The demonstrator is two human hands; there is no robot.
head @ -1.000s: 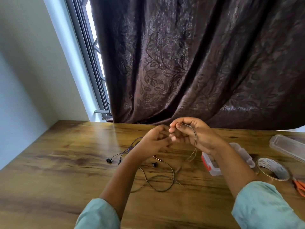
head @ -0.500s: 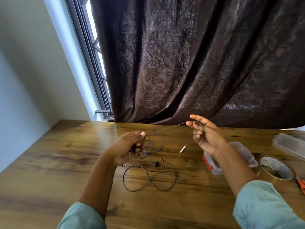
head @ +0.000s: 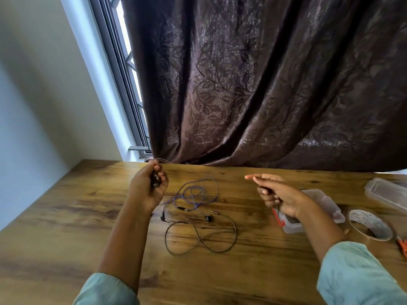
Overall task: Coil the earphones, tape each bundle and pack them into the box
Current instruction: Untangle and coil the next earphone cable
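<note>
My left hand (head: 146,190) is raised over the table's far side and grips a small dark earphone piece (head: 156,181); a thin loop of wire shows above its fingers. A purple earphone cable (head: 195,194) lies in loose loops on the wooden table (head: 66,216) between my hands, one strand running toward my left wrist. Nearer me, a dark earphone cable (head: 198,241) lies in a figure-eight, with an earbud (head: 208,217) beside it. My right hand (head: 279,197) hovers with its index finger stretched left and the other fingers curled; whether it holds any wire is unclear. Behind it sits the clear box (head: 323,202).
The box's clear lid (head: 387,192) lies at the far right. A roll of tape (head: 370,226) and orange scissors (head: 403,247) lie right of the box. A dark curtain (head: 253,84) hangs along the table's back edge.
My hands have moved apart. The purple cable that my left hand held now lies on the table. My left hand has moved up and to the left.
</note>
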